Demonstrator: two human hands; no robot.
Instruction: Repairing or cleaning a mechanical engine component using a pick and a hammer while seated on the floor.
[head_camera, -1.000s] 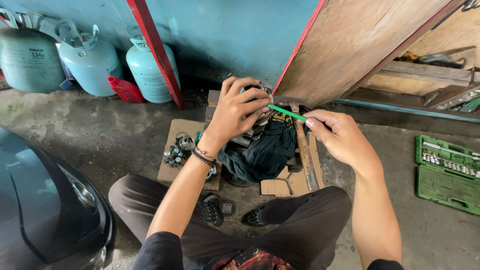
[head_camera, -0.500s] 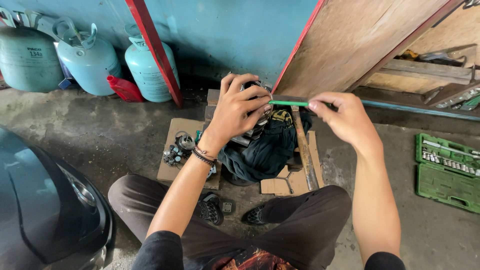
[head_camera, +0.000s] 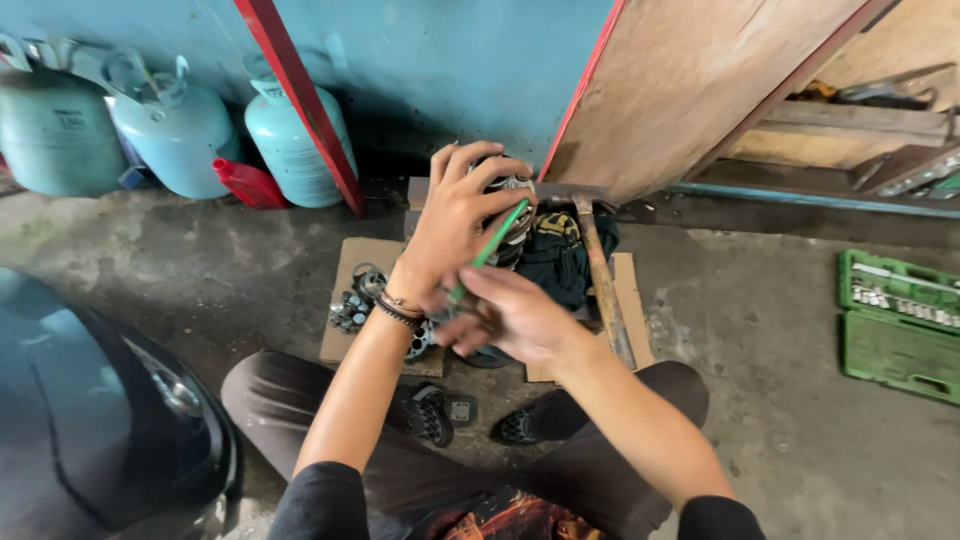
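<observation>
Sitting on concrete floor (head_camera: 780, 330), cardboard sheet (head_camera: 352, 268) in front. Left hand (head_camera: 452, 222) clamped over round metal part (head_camera: 514, 186), above dark cloth (head_camera: 562, 262). Right hand (head_camera: 508, 318) closed around green screwdriver (head_camera: 492, 246), tip at the part. Work seemingly midway; hammer (head_camera: 602, 280) lying untouched.

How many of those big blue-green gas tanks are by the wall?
3. One gas tank stands at the far left, a second beside it, and a third just left of the leaning red bar. More could be hidden beyond the picture's left edge.
</observation>
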